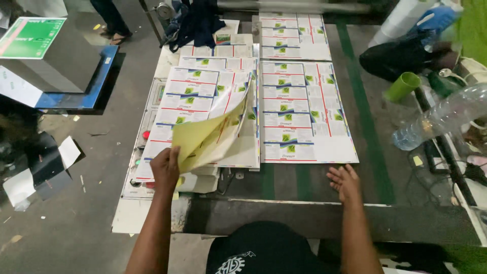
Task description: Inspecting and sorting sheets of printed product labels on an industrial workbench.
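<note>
My left hand grips the near edge of a printed label sheet and lifts it, so its yellow back curls up over a stack of like sheets. My right hand hovers open, fingers spread, just below the near right corner of a flat printed sheet lying on the dark work surface. More printed sheets lie farther back. The sheets are white with green, blue and red print.
A clear plastic bottle and a green cup sit at the right. A grey box with a green sheet on top stands at the left. Another person's legs are at the top left. Paper scraps lie on the floor.
</note>
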